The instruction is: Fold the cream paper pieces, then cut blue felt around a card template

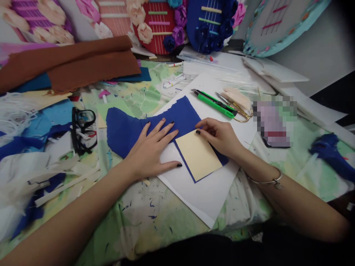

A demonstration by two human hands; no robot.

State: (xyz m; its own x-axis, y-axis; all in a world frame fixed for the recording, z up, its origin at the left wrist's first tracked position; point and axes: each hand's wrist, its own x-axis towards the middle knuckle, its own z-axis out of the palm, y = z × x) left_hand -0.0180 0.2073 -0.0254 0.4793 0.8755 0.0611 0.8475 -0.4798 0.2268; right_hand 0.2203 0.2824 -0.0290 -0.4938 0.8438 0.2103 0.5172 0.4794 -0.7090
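A sheet of dark blue paper (122, 129), with one ragged edge, lies over a white board (205, 203). My left hand (151, 149) presses flat on it, fingers spread. On the blue paper's right part rests a pale yellow rectangular card (198, 155), a narrow blue margin showing along its lower left side. My right hand (217, 136) is closed at the card's upper right corner, thumb on top and the other fingers curled, partly hidden. Beyond the hands lie a green box cutter (215, 103) and gold-handled scissors (241, 112).
Black eyeglasses (81, 131) and paper scraps (69, 177) lie to the left. A blurred-out phone (274, 125) is on the right. Brown paper (74, 61) and several flower-trimmed guitar-like decorations (210, 24) line the back. Crumpled blue paper (331, 155) sits far right.
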